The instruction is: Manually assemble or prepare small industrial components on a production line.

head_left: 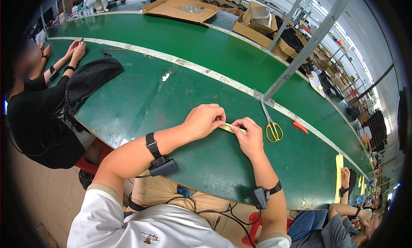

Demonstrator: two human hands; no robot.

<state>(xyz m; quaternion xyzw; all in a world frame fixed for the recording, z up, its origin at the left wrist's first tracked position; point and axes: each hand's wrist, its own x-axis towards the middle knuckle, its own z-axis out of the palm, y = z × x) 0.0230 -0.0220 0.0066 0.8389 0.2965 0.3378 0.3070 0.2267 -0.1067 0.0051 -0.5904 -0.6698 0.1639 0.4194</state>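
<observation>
- On the green tabletop (pixel 180 98), running wide from upper left to lower right, split lengthwise by a pale seam; holds everything below.
- At far left, a seated person in black (pixel 34 119), hands up on the tabletop edge, well apart from the work at centre.
- Just beside that person, a black bag (pixel 90 78) lying flat on the green.
- Along the far edge, open cardboard boxes (pixel 180 8), well apart from both hands.
- From the lower edge, two bare forearms, each with a black wrist strap and a small black unit; cables trailing down toward the lap.
- Near centre, left hand (pixel 205 119), curled, fingers (pixel 219 117) pinched closed on the left end of the strip.
- Just right of it, right hand (pixel 249 138), fingers (pixel 238 123) closed down on the strip's other end, thumb side toward the left hand.
- Right of the right hand, yellow-handled scissors (pixel 271 125), blades pointing up and away, handles nearest the hand; near but not touching. Closer to the right hand than the left.
- Further right, a small red tool (pixel 300 127) lying loose.
- Between the two hands, a thin pale yellow strip (pixel 231 128), long axis running left to right with a slight downward tilt to the right; short visible stretch only, ends hidden under fingertips. Cannot tell whether resting on the tabletop or lifted just off it.
</observation>
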